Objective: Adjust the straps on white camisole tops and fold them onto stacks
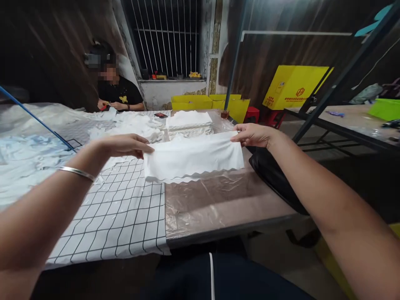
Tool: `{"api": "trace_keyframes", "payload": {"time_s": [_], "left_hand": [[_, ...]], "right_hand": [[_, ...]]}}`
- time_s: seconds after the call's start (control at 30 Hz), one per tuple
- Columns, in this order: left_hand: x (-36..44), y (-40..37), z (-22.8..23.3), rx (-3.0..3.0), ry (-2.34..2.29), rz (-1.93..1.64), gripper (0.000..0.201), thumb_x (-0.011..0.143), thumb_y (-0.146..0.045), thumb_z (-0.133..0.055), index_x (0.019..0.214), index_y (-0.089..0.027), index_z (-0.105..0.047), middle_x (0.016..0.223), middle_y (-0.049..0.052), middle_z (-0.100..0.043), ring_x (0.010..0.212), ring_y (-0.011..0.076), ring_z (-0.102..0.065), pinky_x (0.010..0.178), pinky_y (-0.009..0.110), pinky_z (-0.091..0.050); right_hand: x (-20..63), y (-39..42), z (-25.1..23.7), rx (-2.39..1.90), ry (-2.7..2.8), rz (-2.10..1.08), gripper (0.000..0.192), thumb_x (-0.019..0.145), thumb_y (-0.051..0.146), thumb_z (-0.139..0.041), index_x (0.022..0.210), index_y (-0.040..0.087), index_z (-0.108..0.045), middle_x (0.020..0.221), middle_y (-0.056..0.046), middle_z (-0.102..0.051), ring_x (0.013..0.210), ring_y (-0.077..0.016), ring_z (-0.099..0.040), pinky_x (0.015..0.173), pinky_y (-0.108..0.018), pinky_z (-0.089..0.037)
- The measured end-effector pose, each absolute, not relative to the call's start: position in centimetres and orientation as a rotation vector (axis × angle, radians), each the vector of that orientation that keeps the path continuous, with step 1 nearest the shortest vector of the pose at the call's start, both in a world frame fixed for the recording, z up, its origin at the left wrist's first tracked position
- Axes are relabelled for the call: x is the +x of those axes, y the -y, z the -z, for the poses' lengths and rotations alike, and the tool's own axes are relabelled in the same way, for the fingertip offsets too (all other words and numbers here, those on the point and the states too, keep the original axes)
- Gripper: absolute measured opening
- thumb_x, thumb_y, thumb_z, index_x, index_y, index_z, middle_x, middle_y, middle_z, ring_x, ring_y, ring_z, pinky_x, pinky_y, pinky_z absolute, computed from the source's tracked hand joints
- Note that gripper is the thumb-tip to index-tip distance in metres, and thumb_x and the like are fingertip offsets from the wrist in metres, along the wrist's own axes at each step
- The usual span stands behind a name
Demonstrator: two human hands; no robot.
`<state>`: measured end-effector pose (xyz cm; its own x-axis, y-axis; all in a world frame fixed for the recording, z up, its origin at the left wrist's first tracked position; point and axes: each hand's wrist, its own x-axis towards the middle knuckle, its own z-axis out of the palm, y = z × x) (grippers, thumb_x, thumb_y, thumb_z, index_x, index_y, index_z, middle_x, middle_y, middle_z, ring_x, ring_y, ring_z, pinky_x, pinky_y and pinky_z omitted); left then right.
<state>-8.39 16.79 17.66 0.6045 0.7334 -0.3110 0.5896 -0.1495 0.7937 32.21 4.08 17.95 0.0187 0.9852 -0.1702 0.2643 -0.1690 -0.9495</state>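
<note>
A white piece of cloth with a wavy lower edge (pixel 193 160) is stretched between my two hands above the table. My left hand (pixel 128 146) pinches its upper left corner, thumb on top. At the upper right corner, the fingers of my right hand (pixel 250 135) are closed on the same cloth. Just behind it stands a stack of folded white cloth (pixel 189 121), partly covered by the held piece. A loose heap of white cloth (pixel 134 125) lies beyond my left hand. What kind of garment the held cloth is, I cannot make out.
A checked cloth (pixel 125 212) covers the table's left part; clear plastic sheet (pixel 215 204) covers the right. A black bag (pixel 275 179) sits at the right edge. Across the table a person (pixel 120 91) handles something small. Yellow boxes (pixel 192 102) and a metal post (pixel 236 58) stand behind.
</note>
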Motion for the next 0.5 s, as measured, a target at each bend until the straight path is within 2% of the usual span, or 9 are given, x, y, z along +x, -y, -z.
{"api": "trace_keyframes", "payload": {"time_s": [0.1, 0.23, 0.33, 0.4, 0.5], "left_hand": [[-7.7, -15.0, -10.8, 1.814, -1.246, -0.340, 0.044, 0.059, -0.038, -0.082, 0.092, -0.014, -0.064, 0.085, 0.008, -0.065, 0.069, 0.0181, -0.058, 0.059, 0.028, -0.047], [-8.0, -10.5, -3.9, 2.082, -1.202, -0.495, 0.063, 0.067, -0.058, -0.072, 0.114, -0.018, -0.059, 0.113, 0.013, -0.061, 0.096, 0.0260, -0.060, 0.078, 0.037, -0.052], [-8.6, -7.8, -1.2, 2.364, -1.043, -0.461, 0.064, 0.069, -0.063, -0.068, 0.117, -0.021, -0.061, 0.119, 0.013, -0.059, 0.106, 0.0304, -0.056, 0.089, 0.044, -0.049], [-8.8, -7.1, -0.2, 2.501, -0.978, -0.479, 0.052, 0.077, -0.060, -0.062, 0.111, -0.020, -0.066, 0.113, 0.013, -0.061, 0.103, 0.0305, -0.056, 0.089, 0.045, -0.048], [-9.0, -7.5, 0.4, 2.604, -0.910, -0.492, 0.038, 0.091, -0.044, -0.043, 0.098, -0.019, -0.071, 0.102, 0.013, -0.064, 0.096, 0.0268, -0.057, 0.084, 0.039, -0.049]], "right_hand": [[31.7, -3.2, -12.4, -1.641, 1.282, -1.097, 0.053, 0.051, 0.020, -0.089, 0.088, 0.020, -0.051, 0.073, 0.001, -0.059, 0.066, -0.0133, -0.056, 0.057, -0.023, -0.045], [30.8, 0.6, -5.8, -1.760, 1.343, -0.912, 0.060, 0.055, 0.033, -0.086, 0.103, 0.021, -0.051, 0.089, -0.002, -0.059, 0.071, -0.0133, -0.055, 0.065, -0.027, -0.047], [29.3, 3.4, -2.9, -1.818, 1.522, -0.803, 0.062, 0.053, 0.036, -0.085, 0.105, 0.022, -0.055, 0.098, -0.003, -0.058, 0.072, -0.0140, -0.052, 0.070, -0.030, -0.048], [28.1, 4.4, -1.8, -1.806, 1.715, -0.704, 0.053, 0.054, 0.033, -0.085, 0.100, 0.022, -0.060, 0.098, -0.004, -0.058, 0.075, -0.0162, -0.053, 0.072, -0.031, -0.047], [26.8, 4.6, -1.1, -1.720, 1.918, -0.550, 0.013, 0.072, 0.026, -0.070, 0.082, 0.021, -0.064, 0.089, -0.005, -0.060, 0.076, -0.0184, -0.056, 0.073, -0.032, -0.046]]}}
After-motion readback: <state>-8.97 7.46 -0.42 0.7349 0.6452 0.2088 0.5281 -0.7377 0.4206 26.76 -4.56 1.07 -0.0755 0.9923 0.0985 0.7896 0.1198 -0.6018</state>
